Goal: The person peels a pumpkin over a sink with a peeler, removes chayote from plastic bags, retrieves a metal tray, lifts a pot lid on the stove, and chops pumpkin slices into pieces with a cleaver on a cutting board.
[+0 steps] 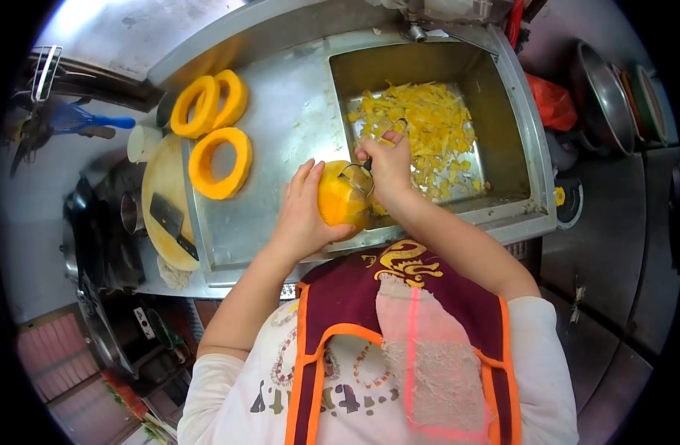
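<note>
A partly peeled orange pumpkin piece [332, 208] is at the sink's near left edge. My left hand [299, 211] grips its left side, fingers over the top and thumb along the near side. In my right hand [392, 167] is a peeler [357, 176], its wire-like head against the pumpkin's upper right side. A patch of paler skin shows near the peeler. Yellow peelings [429, 126] lie heaped in the sink basin [503, 148] beyond my right hand. Three hollow pumpkin rings [243, 165] rest on the metal drainboard [288, 96] to the left.
A cleaver [167, 215] lies on a round cutting board [162, 241] at the left. Above the basin is a faucet [416, 32]. Metal bowls [599, 96] and a red plastic bag [551, 100] are to the right. A blue-handled whisk [95, 120] hangs far left.
</note>
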Tool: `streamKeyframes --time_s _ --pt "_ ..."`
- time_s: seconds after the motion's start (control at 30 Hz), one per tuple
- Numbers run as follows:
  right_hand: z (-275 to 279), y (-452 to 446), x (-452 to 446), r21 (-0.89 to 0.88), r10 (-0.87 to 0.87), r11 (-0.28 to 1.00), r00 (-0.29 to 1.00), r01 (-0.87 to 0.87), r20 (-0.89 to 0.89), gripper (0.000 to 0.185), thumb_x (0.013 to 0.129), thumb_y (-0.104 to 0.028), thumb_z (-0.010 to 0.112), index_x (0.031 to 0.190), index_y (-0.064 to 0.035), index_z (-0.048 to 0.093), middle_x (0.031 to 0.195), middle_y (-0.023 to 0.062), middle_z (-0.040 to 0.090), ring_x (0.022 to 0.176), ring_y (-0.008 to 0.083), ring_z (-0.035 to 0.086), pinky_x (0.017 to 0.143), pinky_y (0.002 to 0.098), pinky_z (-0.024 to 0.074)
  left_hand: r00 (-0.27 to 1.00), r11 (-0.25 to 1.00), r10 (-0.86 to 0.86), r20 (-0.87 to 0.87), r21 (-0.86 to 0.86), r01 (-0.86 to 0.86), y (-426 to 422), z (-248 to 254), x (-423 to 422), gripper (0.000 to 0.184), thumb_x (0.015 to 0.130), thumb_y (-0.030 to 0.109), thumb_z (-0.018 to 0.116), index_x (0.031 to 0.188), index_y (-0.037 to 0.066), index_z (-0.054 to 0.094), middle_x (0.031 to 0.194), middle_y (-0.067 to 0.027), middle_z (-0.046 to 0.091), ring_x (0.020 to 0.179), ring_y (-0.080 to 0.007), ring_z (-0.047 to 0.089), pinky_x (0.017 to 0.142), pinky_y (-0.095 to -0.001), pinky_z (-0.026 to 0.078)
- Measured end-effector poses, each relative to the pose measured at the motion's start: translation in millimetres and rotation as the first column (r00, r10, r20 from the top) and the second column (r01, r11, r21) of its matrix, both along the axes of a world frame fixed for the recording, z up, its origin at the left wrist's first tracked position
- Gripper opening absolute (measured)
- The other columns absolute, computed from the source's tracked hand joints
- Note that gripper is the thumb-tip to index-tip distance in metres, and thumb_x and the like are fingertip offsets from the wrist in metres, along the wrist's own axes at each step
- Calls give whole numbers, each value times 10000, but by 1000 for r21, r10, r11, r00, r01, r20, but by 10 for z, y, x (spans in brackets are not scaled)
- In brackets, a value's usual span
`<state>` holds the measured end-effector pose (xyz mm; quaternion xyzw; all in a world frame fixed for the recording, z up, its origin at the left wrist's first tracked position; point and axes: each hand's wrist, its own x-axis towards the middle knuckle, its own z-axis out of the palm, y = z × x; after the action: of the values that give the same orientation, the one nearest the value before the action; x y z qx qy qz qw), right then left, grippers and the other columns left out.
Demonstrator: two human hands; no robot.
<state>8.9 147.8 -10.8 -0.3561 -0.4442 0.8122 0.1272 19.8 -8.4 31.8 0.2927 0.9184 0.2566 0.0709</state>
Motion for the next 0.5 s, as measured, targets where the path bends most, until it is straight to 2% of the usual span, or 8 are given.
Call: streamKeyframes --time_s 0.1,0.2,0.27,0.37,0.4,0.47,0.5 --pt "-190 -25 -21 20 66 998 998 -66 -1 482 723 -70 620 1083 41 320 734 113 547 663 163 543 658 255 442 999 995 51 -8 89 -50 83 -102 -20 906 470 235 821 1224 -9 381 1242 -210 412 1153 -357 409 981 -391 341" --pt "-314 19 -61 102 110 988 993 -114 42 480 715 -76 636 1072 40 337 734 116 555 686 161 547 651 253 444 995 990 79 -56 118 -72 158 -137 -6 884 470 226 819 1207 -10 393 1222 -211 430 1137 -359 421 972 -392 349" --pt "-635 34 -107 138 71 987 991 -85 110 474 710 -72 635 1069 38 346 748 125 556 699 162 556 653 251 448 994 989 87 -68 125 -78 169 -155 -14 872 471 223 818 1199 -11 400 1215 -211 435 1130 -359 427 969 -390 351" --pt "-330 354 -50 324 -74 945 935 -45 347 365 711 -44 600 1008 44 409 780 141 556 673 194 580 613 289 473 995 990 89 -50 110 -83 134 -148 49 854 478 217 813 1192 -13 405 1212 -211 436 1123 -358 431 965 -388 353" --pt "-523 458 -9 152 -116 986 941 70 318 321 712 -36 592 982 51 444 809 162 570 676 218 594 569 300 478 995 992 84 -49 100 -79 136 -138 42 849 480 215 811 1191 -12 406 1210 -211 436 1119 -358 434 964 -388 354" --pt "-1079 603 -23 -207 -204 942 940 265 275 240 714 -20 576 930 64 515 866 202 598 682 266 623 479 320 487 994 990 91 -66 116 -83 195 -152 -60 844 488 223 809 1188 -17 402 1211 -219 430 1116 -366 429 960 -398 353" --pt "-1069 591 -81 -268 -150 933 935 242 322 282 707 -29 569 962 73 506 847 181 597 659 229 606 463 341 466 993 988 104 -55 123 -97 183 -165 -26 844 493 234 807 1185 -21 398 1214 -227 423 1117 -375 422 959 -408 351"
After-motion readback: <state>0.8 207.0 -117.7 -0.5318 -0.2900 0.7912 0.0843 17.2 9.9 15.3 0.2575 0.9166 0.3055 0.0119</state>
